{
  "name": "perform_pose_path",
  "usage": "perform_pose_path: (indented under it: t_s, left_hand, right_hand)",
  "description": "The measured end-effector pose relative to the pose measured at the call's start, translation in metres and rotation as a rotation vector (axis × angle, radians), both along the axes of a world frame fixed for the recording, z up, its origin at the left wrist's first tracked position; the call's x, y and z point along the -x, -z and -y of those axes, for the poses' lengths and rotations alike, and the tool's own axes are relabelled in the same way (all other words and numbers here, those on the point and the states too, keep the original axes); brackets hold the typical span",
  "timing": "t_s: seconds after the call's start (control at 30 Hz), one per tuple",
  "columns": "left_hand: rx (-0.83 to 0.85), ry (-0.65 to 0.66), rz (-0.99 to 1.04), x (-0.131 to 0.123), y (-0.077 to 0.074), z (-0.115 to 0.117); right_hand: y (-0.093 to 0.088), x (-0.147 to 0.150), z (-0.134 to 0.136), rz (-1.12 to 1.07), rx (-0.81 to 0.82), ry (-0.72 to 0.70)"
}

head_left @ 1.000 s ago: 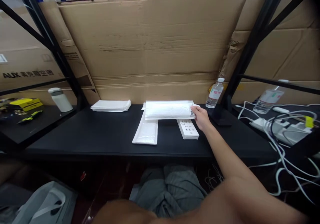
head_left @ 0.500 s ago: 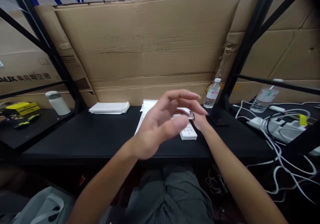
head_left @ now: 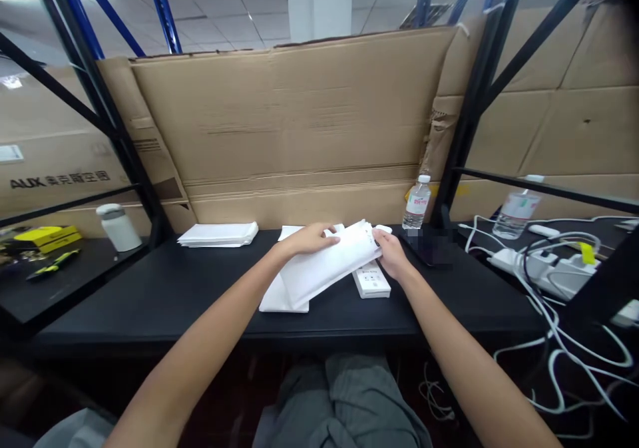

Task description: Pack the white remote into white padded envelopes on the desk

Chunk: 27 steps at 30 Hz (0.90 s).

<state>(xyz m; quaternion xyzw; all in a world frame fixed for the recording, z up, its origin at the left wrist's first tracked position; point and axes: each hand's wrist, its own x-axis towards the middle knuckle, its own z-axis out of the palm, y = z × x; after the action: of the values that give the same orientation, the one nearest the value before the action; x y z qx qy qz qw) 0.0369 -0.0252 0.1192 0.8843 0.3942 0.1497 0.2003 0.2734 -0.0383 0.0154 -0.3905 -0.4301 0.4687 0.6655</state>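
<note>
A white padded pouch (head_left: 329,268) lies tilted across the black table (head_left: 150,301), its lower end resting on a second flat white pouch (head_left: 279,298). My left hand (head_left: 312,238) grips its far edge, fingers curled over. My right hand (head_left: 392,255) pinches the pouch's right corner, which has a small dark label, partly hidden by my fingers. Just below my right hand sits a white rectangular box with printed icons (head_left: 371,280). A stack of white pouches (head_left: 218,234) lies further left, out of reach of either hand's fingers.
A water bottle (head_left: 417,203) stands behind my right hand, beside a blurred dark flat object (head_left: 429,247). Cardboard sheets stand behind the table. To the right, a power strip (head_left: 542,268) trails white cables. A white flask (head_left: 118,228) stands on a side table at left.
My left hand has come down onto the pouch. The pouch has swung from lying crosswise to a diagonal tilt. The view has shifted upward.
</note>
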Motion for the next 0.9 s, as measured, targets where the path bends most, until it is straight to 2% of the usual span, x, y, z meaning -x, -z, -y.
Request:
perform_pose_path:
  t_s: [0.13,0.23,0.6,0.73,0.9]
  left_hand:
    - [0.192,0.1,0.096,0.005,0.004,-0.002]
    - [0.265,0.129,0.164,0.008,0.006,-0.005]
    - [0.228,0.16,0.227,0.024,0.009,-0.014]
    - [0.232,0.154,0.242,0.029,0.01,-0.018]
    - [0.245,0.065,0.304,0.033,0.014,-0.019]
  right_hand:
    - [-0.002,0.001,-0.001,-0.036,0.024,0.076]
    - [-0.003,0.0,-0.002,-0.04,0.019,0.109]
    - [0.004,-0.007,-0.008,0.005,0.03,0.215]
    - [0.0,-0.01,-0.004,-0.103,0.031,0.168]
    - [-0.002,-0.011,-0.002,-0.161,-0.016,-0.017]
